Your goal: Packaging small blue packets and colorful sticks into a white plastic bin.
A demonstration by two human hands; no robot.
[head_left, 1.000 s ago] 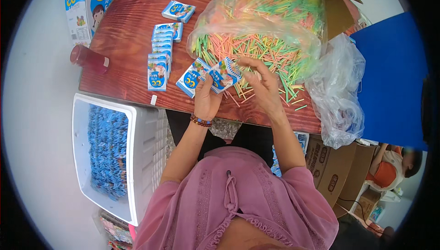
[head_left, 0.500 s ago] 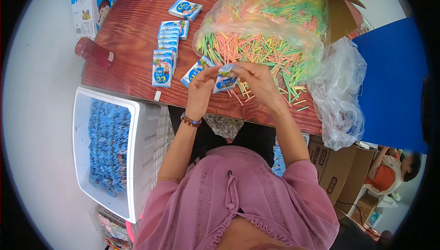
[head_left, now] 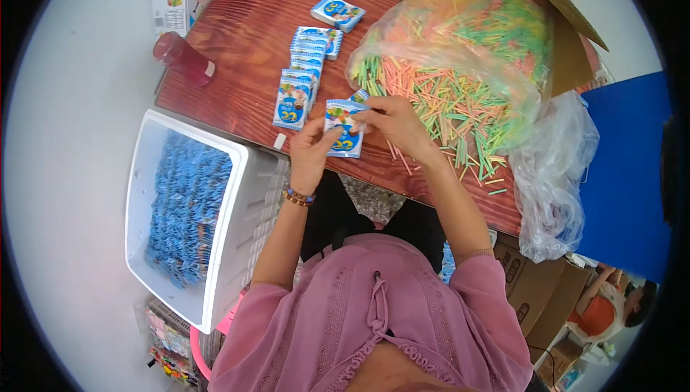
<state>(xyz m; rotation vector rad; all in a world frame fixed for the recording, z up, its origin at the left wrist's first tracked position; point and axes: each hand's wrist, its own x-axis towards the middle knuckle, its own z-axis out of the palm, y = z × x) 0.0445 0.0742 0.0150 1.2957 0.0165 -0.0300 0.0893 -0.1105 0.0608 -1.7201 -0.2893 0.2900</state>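
Note:
Between my two hands, just over the table's near edge, is a small blue-and-white candy packet (head_left: pixel 343 133), its printed face turned up. My left hand (head_left: pixel 310 153) pinches its left side with thumb and fingers. At its upper right, my right hand (head_left: pixel 399 130) has its fingertips closed on the packet. Behind it another packet (head_left: pixel 360 95) shows only a corner. To the left, an overlapping row of packets (head_left: pixel 293 101) lies on the table, and a further packet (head_left: pixel 338 12) sits beyond it. Thin pink, green and yellow candy sticks (head_left: pixel 431 94) spill near my right hand.
A clear plastic bag (head_left: pixel 496 61) of sticks lies in an opened carton (head_left: pixel 568 29). Crumpled plastic (head_left: pixel 550 183) hangs at the table's right edge. At left stand a pink bottle (head_left: pixel 183 59) and a white bin (head_left: pixel 241 198) of blue packets. Another person (head_left: pixel 600 313) sits at lower right.
The held packet has turned from tilted to facing up flat, now covering most of the packet behind it. My view has shifted, so the table appears farther right.

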